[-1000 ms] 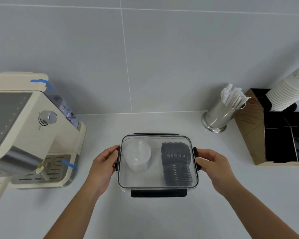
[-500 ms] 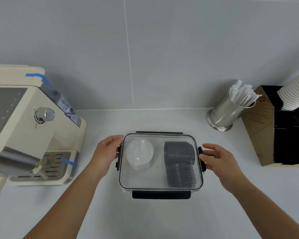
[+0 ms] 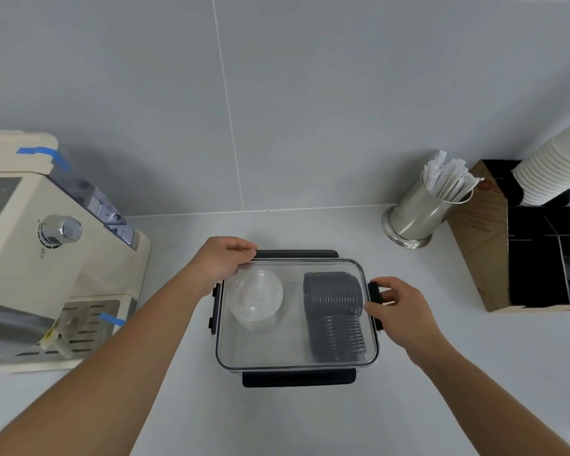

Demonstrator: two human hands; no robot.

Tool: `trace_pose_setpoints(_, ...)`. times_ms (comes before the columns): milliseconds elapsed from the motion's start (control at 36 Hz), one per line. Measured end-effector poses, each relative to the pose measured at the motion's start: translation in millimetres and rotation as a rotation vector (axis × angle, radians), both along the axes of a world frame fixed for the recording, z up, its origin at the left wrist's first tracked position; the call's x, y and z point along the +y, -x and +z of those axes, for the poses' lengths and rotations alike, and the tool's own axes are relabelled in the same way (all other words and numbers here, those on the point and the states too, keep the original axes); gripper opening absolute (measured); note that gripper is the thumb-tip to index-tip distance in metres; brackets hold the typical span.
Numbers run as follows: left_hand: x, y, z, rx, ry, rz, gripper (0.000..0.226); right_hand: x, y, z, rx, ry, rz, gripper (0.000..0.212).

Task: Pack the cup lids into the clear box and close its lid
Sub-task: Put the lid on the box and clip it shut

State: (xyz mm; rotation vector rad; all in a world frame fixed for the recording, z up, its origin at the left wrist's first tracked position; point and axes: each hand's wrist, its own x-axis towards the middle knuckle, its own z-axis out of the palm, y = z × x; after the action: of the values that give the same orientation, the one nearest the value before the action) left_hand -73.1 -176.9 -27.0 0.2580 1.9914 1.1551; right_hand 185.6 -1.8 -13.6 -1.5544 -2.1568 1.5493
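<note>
- The clear box [image 3: 297, 324] sits on the white countertop [image 3: 310, 422], about midway along its width and nearer the back wall than the front edge, with its transparent lid [image 3: 293, 350] already laid flat on top.
- Inside, a stack of dark cup lids [image 3: 334, 315] lies on its side along the right half, and clear domed lids [image 3: 255, 296] rest in the back-left part; nothing that belongs in the box is visible outside it, so packing looks finished.
- The left hand [image 3: 219, 263] rests on the box's back-left corner, fingers curled over the rim by the rear latch [image 3: 297, 254], probably to pin the lid and keep the box from sliding.
- The right hand [image 3: 397, 309] is at the right-side latch [image 3: 374, 292], thumb and fingers curled around the flap, apparently to press it home; whether it has clicked shut I cannot tell from this angle.
- The front latch [image 3: 298, 378] juts outward and looks undone, and the left-side latch [image 3: 214, 311] seems to lie against the wall.
- An espresso machine [image 3: 46, 258] stands at the counter's left edge; a steel holder of wrapped straws [image 3: 425, 205], a cardboard organiser [image 3: 524, 245] and stacked paper cups [image 3: 553, 172] occupy the back-right corner, well apart from the box.
</note>
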Motion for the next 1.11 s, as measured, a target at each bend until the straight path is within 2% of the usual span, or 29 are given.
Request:
trace_pose_setpoints(417, -5.1, -10.3, -11.4, 0.071, -0.090, 0.051, 0.013, 0.4, -5.6, -2.0, -0.014, 0.006, 0.005, 0.036)
trace_pose_setpoints(639, -11.5, -11.0, -20.2, 0.176, -0.059, 0.044, 0.010, 2.4, -5.0, -3.8, -0.005, 0.076, 0.000, 0.035)
trace_pose_setpoints(861, -14.1, -16.6, -15.4, 0.403, 0.098, -0.015, 0.036, 0.3, -6.2, -3.3, 0.027, 0.225, -0.071, 0.029)
trace_pose_setpoints(1000, -34.5, -28.0, -16.9, 0.636, 0.175, -0.147, 0.049, -2.9, -7.4, -3.7, 0.042, 0.212, -0.086, 0.027)
trace_pose_setpoints(1111, -53.9, -40.0, -20.0, 0.683, 0.200, -0.177, 0.053, -6.0, -8.2, -3.1, 0.047, 0.191, -0.079, 0.024)
